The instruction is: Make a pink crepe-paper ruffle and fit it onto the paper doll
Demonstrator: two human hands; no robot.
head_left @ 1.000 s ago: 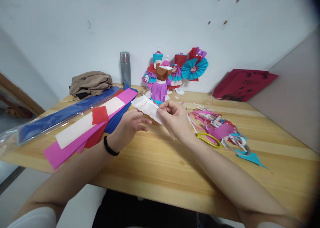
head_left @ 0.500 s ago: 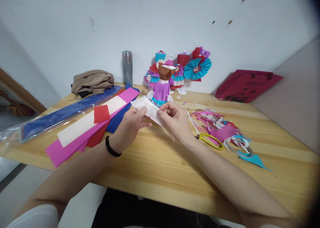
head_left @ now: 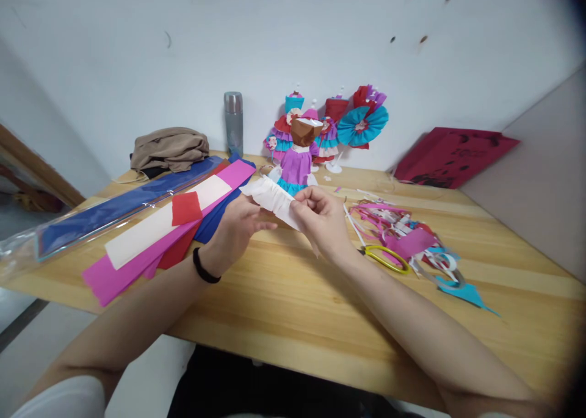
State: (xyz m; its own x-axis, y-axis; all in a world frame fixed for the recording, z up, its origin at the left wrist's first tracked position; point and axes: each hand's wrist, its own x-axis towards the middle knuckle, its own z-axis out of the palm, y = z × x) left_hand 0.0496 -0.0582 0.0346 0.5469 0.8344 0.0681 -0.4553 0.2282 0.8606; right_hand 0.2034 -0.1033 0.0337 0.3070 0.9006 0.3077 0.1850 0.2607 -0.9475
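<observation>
- Lying on the tabletop (head_left: 293, 308), left of the white gathered strip (head_left: 272, 199), are a blue packet (head_left: 119, 205) and layered pink, cream and red paper (head_left: 141, 238).
- Just beside the strip's left end, the person's left hand (head_left: 232, 226) is loosely open; whether it touches the strip cannot be told.
- Behind the strip stands a purple-skirted paper dress (head_left: 295, 165).
- At the strip's right end, the right hand (head_left: 324, 221) pinches it between thumb and fingers, above the tabletop.
- Right of the strip lie yellow-handled scissors (head_left: 389, 263) and paper scraps (head_left: 412, 243).
</observation>
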